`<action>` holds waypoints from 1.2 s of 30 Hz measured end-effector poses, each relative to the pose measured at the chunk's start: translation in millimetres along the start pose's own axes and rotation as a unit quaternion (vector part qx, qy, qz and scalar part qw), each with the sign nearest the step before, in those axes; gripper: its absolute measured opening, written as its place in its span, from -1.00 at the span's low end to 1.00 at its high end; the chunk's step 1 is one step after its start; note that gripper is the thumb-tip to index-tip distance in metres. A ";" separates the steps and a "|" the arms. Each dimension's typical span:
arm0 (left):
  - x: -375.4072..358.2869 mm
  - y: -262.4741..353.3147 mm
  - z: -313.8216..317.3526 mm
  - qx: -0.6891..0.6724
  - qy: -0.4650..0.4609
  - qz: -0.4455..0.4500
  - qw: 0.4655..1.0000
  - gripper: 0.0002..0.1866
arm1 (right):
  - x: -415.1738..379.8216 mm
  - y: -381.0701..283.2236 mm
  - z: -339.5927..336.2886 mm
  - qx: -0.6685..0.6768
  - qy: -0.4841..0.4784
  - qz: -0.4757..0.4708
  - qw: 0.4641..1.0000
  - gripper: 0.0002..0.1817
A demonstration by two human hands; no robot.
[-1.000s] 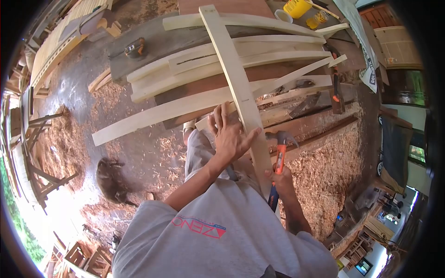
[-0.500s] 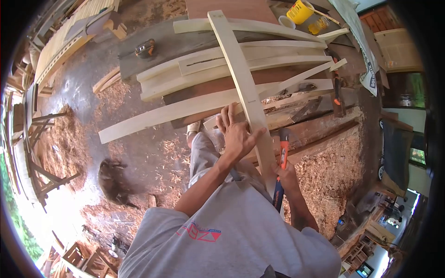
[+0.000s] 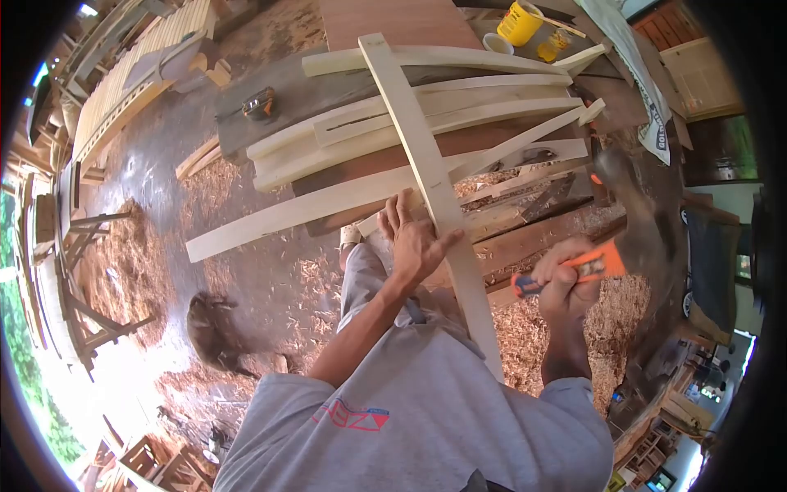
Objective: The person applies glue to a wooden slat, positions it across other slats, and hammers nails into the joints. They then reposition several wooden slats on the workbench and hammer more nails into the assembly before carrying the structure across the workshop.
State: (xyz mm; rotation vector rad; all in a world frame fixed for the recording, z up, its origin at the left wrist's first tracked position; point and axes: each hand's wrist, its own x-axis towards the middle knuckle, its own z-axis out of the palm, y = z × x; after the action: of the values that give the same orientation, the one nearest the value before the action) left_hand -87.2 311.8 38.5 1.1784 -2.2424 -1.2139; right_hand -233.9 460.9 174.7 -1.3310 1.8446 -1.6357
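Observation:
A long pale wooden board slants from the workpieces down to my lap. My left hand steadies it, the thumb across its face and the fingers over a short wooden piece beside it. To the right of the board, my right hand is closed around the orange and dark blue handle of a hammer. The hammer's head end is smeared by motion. Beneath the board lie several pale curved wooden pieces, side by side across it.
Wood shavings cover the floor at the right. A dark animal lies at the left. At the back are a yellow container, a white cup and a white sack. A tape measure sits left of the pieces.
My right hand has swung the hammer up and to the right, away from the board. My left hand stays on the board, which has shifted slightly in view.

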 end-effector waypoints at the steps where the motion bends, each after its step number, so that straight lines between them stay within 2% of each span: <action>1: -0.2 -3.7 3.1 0.004 -0.004 -0.003 1.000 -0.44 | -3.6 14.2 1.0 0.015 -0.049 -0.042 0.998 -0.85; 2: 2.9 -3.9 3.5 0.007 -0.005 -0.004 1.000 -0.45 | -13.1 26.5 14.1 0.048 -0.030 0.051 0.997 -0.79; 3: 5.8 -3.7 3.6 0.007 0.004 -0.002 1.000 -0.45 | -9.5 37.6 16.1 0.050 -0.034 0.044 0.997 -0.79; 5: 1.9 -2.8 2.7 -0.007 0.017 0.017 1.000 -0.39 | 10.2 39.5 38.1 -0.156 -0.149 0.131 0.968 -0.76; 6: 0.1 -2.7 1.9 -0.004 0.015 0.019 1.000 -0.39 | 12.1 39.7 43.4 -0.155 -0.145 0.131 0.968 -0.76; 8: 1.8 -1.1 0.7 -0.008 0.025 0.026 0.999 -0.39 | 19.0 42.5 49.1 -0.044 -0.101 0.213 0.971 -0.76; 10: -0.9 -2.9 3.1 -0.010 0.020 0.023 0.999 -0.39 | 19.3 46.3 22.5 -0.015 -0.081 0.219 0.972 -0.75; 12: 3.0 -3.2 3.1 -0.017 0.021 0.016 1.000 -0.39 | 23.6 2.9 7.8 0.101 0.022 0.073 0.992 -0.69; 14: -0.1 0.8 1.1 -0.010 0.028 0.025 0.999 -0.40 | 29.5 -19.8 -15.1 0.203 0.040 -0.042 0.977 -0.66; 15: -2.3 1.3 1.1 -0.012 0.024 0.017 0.999 -0.40 | 29.0 -33.2 -13.4 0.222 0.106 -0.089 0.965 -0.63; 17: 0.1 2.7 -1.6 -0.010 0.021 0.022 0.999 -0.42 | 9.9 0.2 -15.7 0.270 0.012 -0.072 0.960 -0.67; 18: 2.9 2.4 -2.5 -0.007 0.025 0.026 0.999 -0.42 | 10.8 25.3 2.5 -0.037 -0.028 -0.163 0.986 -0.70; 19: 3.6 0.8 -2.2 -0.006 0.023 0.018 1.000 -0.42 | 15.7 44.5 25.2 -0.343 -0.057 -0.234 0.908 -0.72; 20: 1.8 -0.3 1.5 -0.006 0.015 0.013 1.000 -0.43 | 16.0 48.8 37.1 -0.268 -0.131 -0.018 0.954 -0.78; 21: -3.3 -7.9 8.7 -0.002 0.004 0.026 1.000 -0.43 | 13.9 48.9 42.8 -0.172 -0.191 0.200 0.945 -0.82; 22: 7.6 -4.7 4.0 -0.038 0.023 0.060 0.997 -0.44 | 24.7 51.2 42.0 -0.174 -0.182 0.183 0.950 -0.82; 23: 9.0 -4.3 -0.2 -0.074 0.033 0.081 0.993 -0.44 | 22.7 49.2 42.8 -0.112 -0.135 0.181 0.968 -0.82; 24: 0.1 -3.4 1.3 0.013 0.011 0.015 1.000 -0.44 | 4.7 42.0 42.0 -0.049 -0.089 0.203 0.974 -0.83; 25: -4.4 -6.0 3.4 0.012 0.008 0.013 1.000 -0.44 | 4.8 45.5 36.8 -0.016 -0.046 0.106 0.993 -0.81; 27: 1.4 -11.0 7.9 -0.045 0.009 0.021 0.999 -0.43 | 2.5 37.1 19.9 0.030 -0.009 0.199 0.980 -0.79; 28: 0.3 -0.7 -2.0 -0.013 0.000 0.011 1.000 -0.42 | -4.4 38.2 12.0 0.027 -0.013 0.198 0.980 -0.79; 30: 1.0 -7.6 5.7 -0.021 0.006 0.009 1.000 -0.42 | -22.5 54.5 1.2 -0.121 -0.048 0.313 0.941 -0.71; 31: 1.3 -10.7 9.3 -0.026 0.005 0.010 1.000 -0.42 | -46.1 72.7 0.0 -0.080 -0.034 0.328 0.941 -0.75; 32: 0.4 -9.5 8.6 -0.030 0.014 0.001 0.999 -0.42 | -71.4 82.9 -2.2 -0.040 -0.020 0.345 0.937 -0.70; 33: 0.2 -5.8 6.6 -0.029 0.022 0.007 0.999 -0.42 | -83.7 72.5 0.1 0.047 -0.010 0.419 0.907 -0.64; 35: -1.2 -3.5 7.6 -0.032 0.031 0.004 0.999 -0.42 | -109.1 69.7 3.3 -0.011 -0.056 0.447 0.893 -0.60; 36: -1.8 -5.0 8.6 -0.035 0.035 0.006 0.999 -0.41 | -125.0 74.1 -1.3 0.013 -0.080 0.504 0.860 -0.61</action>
State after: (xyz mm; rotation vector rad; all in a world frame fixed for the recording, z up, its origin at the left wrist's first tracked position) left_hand -88.8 316.3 29.6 1.1616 -2.1354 -1.2168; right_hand -202.5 554.5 68.1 -0.2905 1.8745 -0.9221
